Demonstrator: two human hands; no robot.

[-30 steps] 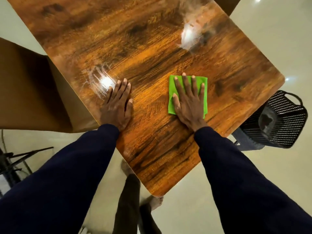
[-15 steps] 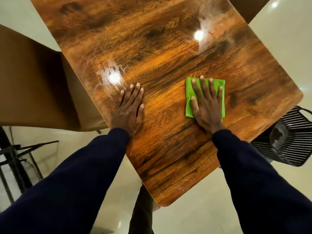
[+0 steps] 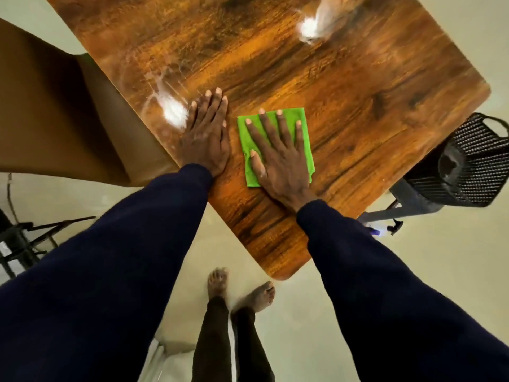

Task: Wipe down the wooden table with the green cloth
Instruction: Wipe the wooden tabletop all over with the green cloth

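Note:
The wooden table (image 3: 358, 86) fills the upper middle of the head view, its near corner pointing towards my feet. A folded green cloth (image 3: 301, 125) lies flat on it near the left edge. My right hand (image 3: 278, 158) presses on the cloth with straight, spread fingers and covers most of it. My left hand (image 3: 206, 133) rests flat on the bare wood just left of the cloth, fingers straight and together. Faint wet streaks show on the wood beside my left hand.
A brown chair (image 3: 49, 119) stands against the table's left edge. A black mesh basket (image 3: 476, 161) sits on a grey stool at the right. A dark metal frame (image 3: 24, 238) is on the floor at left. My bare feet (image 3: 239, 290) stand below the table corner.
My right hand has slid the green cloth leftwards across the wood until it lies right next to my left hand. My left hand stays flat on the table.

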